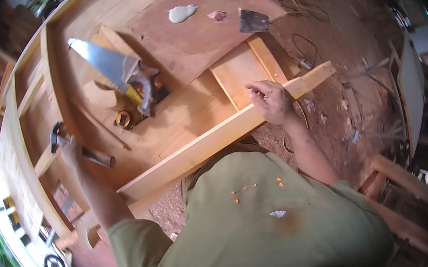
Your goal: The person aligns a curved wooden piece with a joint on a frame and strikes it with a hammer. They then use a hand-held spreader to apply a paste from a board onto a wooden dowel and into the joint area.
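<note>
Pale wood fills the view: a large plywood frame (31, 98) at the left, with a long plank (210, 142) lying slantwise across it from lower left to upper right.

Furthest left, the left hand (71, 149) is closed round the handle of a hammer (78, 148) — fingers wrapped tight, the dark head up beside the frame's upright, the handle end poking out toward the middle. It hovers above the panel, not touching the plank.

In the middle lies a handsaw (113, 65), its blade pointing up and left, the handle resting by a small yellow tape measure (124, 119). Above and right of them a reddish sheet (195, 33) carries a blob of pale putty (182, 13) and a dark scraper (253, 21).

To the right, the right hand (273, 101) rests on the plank's upper edge near its far end, fingers curled over it, pinching at something too small to make out — a nail, perhaps, but I cannot tell.

The risks, as I judge them: the plank seems to be steadied by one hand only and overhangs the dirt ground (331, 37), so a blow could make it skid or tip. If the fingers stay at the strike point, a glancing hammer would catch them. The saw lies with its teeth exposed, near the swing path.
</note>
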The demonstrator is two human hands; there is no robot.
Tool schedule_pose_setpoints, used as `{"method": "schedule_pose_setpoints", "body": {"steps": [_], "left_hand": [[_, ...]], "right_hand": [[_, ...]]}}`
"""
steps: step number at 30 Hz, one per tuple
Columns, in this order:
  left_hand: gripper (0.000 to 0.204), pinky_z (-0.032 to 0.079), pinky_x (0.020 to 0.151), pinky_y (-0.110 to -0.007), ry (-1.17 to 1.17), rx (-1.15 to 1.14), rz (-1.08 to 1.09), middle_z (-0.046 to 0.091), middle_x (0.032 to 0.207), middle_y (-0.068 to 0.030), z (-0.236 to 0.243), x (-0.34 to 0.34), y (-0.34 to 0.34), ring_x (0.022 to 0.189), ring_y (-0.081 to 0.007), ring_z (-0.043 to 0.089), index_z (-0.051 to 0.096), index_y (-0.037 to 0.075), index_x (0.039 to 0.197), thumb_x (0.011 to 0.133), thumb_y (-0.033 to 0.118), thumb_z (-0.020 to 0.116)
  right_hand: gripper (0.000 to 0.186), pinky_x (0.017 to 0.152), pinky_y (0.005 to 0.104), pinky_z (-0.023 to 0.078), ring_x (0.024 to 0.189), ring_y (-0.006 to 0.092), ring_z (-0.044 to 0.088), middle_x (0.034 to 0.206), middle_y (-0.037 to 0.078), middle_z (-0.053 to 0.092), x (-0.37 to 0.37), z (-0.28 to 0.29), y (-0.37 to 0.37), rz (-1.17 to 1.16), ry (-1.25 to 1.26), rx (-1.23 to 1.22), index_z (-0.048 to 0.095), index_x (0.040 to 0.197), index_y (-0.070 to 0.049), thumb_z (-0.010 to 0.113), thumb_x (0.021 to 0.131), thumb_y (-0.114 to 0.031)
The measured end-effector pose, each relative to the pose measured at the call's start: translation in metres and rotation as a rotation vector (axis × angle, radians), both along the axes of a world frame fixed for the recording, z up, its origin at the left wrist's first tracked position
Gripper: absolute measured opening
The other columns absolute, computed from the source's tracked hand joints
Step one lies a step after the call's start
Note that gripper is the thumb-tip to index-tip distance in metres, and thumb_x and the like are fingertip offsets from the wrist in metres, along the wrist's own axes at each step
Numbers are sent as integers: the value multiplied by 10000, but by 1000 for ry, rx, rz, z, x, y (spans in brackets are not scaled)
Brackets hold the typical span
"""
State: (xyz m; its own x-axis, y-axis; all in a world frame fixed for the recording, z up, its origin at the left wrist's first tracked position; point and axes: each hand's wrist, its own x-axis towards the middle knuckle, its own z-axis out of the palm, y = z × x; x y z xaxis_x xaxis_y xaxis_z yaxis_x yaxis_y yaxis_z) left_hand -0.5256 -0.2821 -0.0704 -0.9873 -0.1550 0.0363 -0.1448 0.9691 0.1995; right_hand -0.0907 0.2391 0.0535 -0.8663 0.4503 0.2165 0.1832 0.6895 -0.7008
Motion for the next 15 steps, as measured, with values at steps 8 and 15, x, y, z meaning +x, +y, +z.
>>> {"method": "schedule_pose_setpoints", "body": {"steps": [8, 15], "left_hand": [[532, 550, 830, -417, -90, 364, -198, 743, 1054, -164, 40, 15, -46, 943, -311, 718, 684, 30, 1202, 770, 339, 722], [437, 548, 824, -427, 184, 218, -112, 742, 931, -203, 112, 42, 77, 890, -362, 717, 727, 11, 1005, 787, 391, 725]], "right_hand": [[149, 751, 390, 545, 823, 307, 698, 892, 153, 718, -5, -9, -10, -20, 84, 4, 707, 981, -18, 637, 923, -136], [189, 729, 286, 502, 794, 136, 628, 810, 67, 667, 5, -9, -10, -118, 162, -347, 657, 931, 22, 614, 990, -152]]}}
